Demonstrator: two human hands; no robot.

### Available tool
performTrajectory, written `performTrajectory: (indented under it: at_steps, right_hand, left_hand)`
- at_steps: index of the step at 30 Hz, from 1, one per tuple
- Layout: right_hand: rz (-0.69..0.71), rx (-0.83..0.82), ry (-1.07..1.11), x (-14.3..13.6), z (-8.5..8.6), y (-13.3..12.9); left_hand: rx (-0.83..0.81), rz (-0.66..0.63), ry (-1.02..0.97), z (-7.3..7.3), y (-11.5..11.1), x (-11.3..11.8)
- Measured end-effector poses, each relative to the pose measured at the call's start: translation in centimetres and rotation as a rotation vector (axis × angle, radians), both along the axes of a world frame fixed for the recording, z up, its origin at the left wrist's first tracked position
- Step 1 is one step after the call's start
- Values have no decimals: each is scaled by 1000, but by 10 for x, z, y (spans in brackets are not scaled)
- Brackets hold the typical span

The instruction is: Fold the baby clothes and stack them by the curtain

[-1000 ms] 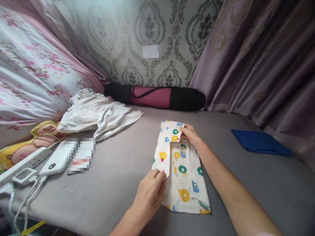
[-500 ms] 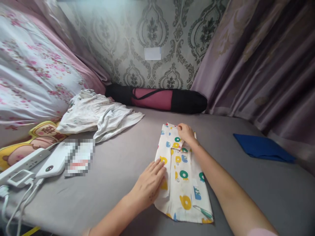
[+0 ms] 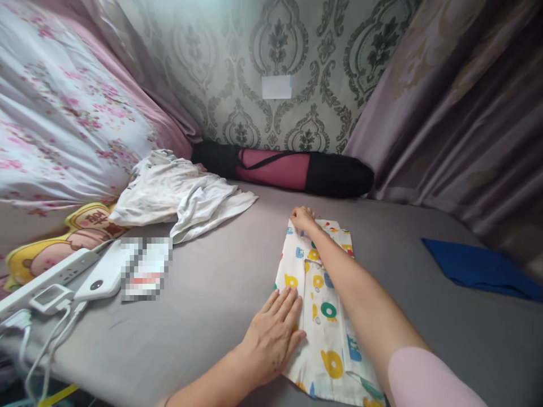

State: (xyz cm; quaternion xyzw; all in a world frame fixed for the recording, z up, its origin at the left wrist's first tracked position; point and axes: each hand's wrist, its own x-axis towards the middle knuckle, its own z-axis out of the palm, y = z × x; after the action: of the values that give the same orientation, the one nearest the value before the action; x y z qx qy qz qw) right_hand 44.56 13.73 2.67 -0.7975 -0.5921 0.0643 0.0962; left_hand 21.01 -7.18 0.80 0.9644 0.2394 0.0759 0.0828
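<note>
Cloth [image 3: 316, 322] printed with yellow, green and blue figures is lying folded on the grey sheet [image 3: 203, 316], right of the middle and close to the near edge. The left hand [image 3: 274, 333] is resting palm down on its left side, fingers extended and grasping nothing. The right hand [image 3: 303, 219] is touching the far left corner with curled fingers; whether they are pinching the fabric, I cannot tell. The right forearm is reaching across the cloth's right side. Well to the right, a folded blue cloth [image 3: 479, 268] is lying apart. Beyond, a long black and pink bag [image 3: 275, 168] is lying along the patterned wall [image 3: 275, 124]. To the left, a white rumpled cloth [image 3: 182, 195] is lying near a yellow pillow [image 3: 42, 254], with a power strip [image 3: 55, 277] sitting in front.
</note>
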Motion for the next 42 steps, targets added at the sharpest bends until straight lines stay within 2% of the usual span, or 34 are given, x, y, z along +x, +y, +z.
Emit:
performTrajectory:
  at_steps: [10, 13, 16, 19, 23, 30, 32, 35, 39, 42]
  right_hand:
    - [67, 213, -97, 2, -37, -3]
    - [91, 257, -92, 3, -42, -3]
    - [144, 281, -98, 3, -39, -4]
    - [194, 233, -104, 4, -30, -9]
    - [302, 80, -43, 5, -20, -27]
    - [327, -79, -52, -16, -22, -74]
    - [328, -103, -46, -25, -21, -85]
    - [363, -116, -42, -37, -19, -103]
    - [440, -104, -48, -54, -17, -132]
    - [482, -107, -41, -66, -17, -156]
  left_hand:
    - [36, 11, 39, 1, -6, 2]
    - [38, 11, 40, 4, -7, 1]
    - [36, 20, 39, 5, -7, 0]
    - [40, 30, 30, 3, -7, 0]
    - [24, 39, 33, 3, -7, 0]
    - [-40, 43, 26, 6, -8, 0]
    - [-104, 28, 20, 9, -8, -2]
    - [-320, 54, -40, 19, -3, -9]
    - [-662, 278, -310, 31, 14, -27]
    - [-770, 430, -499, 31, 30, -42]
